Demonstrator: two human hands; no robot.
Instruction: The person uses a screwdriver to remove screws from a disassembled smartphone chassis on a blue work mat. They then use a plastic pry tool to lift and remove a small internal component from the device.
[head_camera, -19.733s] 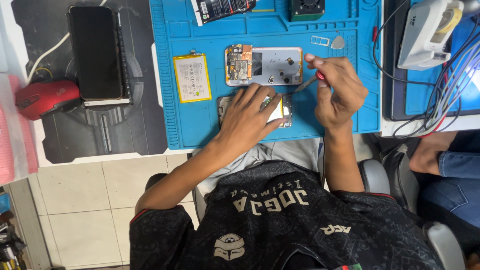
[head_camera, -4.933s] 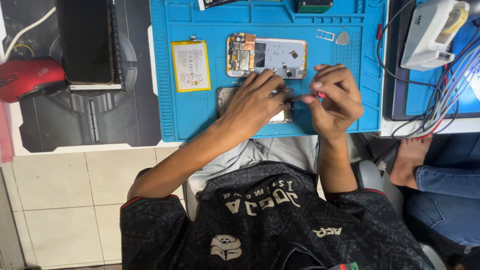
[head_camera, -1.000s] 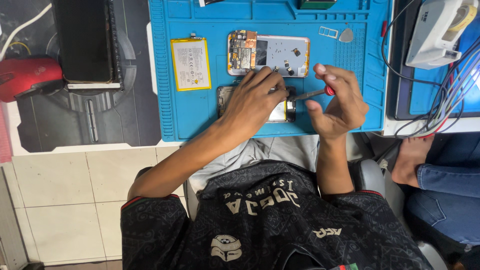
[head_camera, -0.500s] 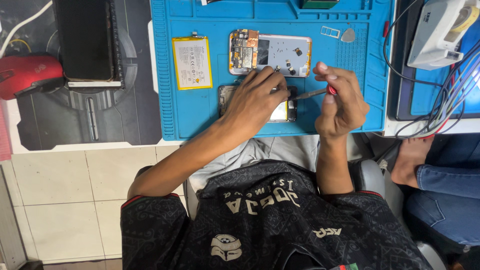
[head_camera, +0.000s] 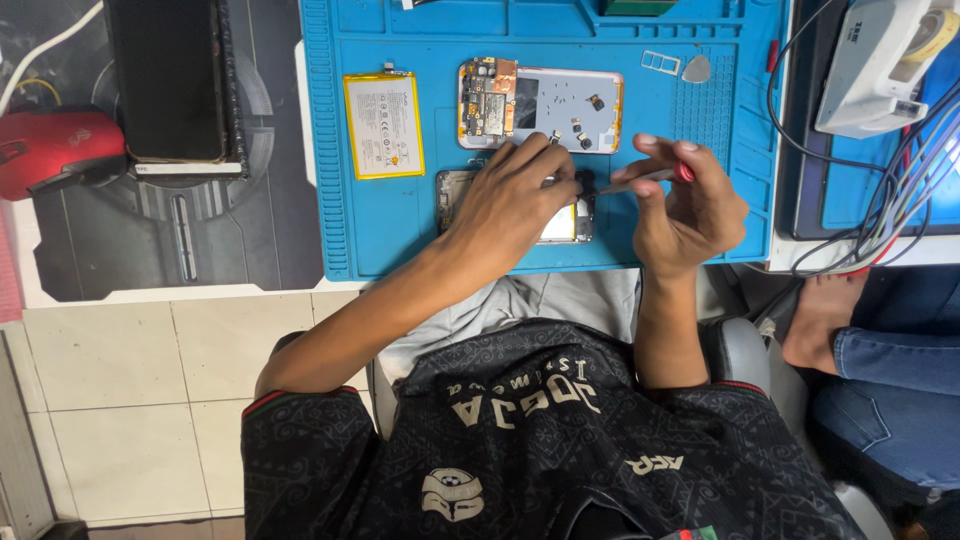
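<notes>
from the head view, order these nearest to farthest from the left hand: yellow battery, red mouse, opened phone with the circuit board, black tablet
From the left hand:
1. Opened phone, just above the hand on the blue mat.
2. Yellow battery, up and to the left on the mat.
3. Black tablet, off the mat, farther left.
4. Red mouse, at the far left edge.

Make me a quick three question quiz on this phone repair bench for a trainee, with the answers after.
1. True or false: the left hand rests on the phone frame near the mat's front edge.
2. What does the right hand hold? A) red-tipped screwdriver B) soldering iron C) pliers
3. Which flat yellow-edged part lies left of the opened phone on the blue mat?

Key: 1 true; 2 A; 3 the battery.
</notes>
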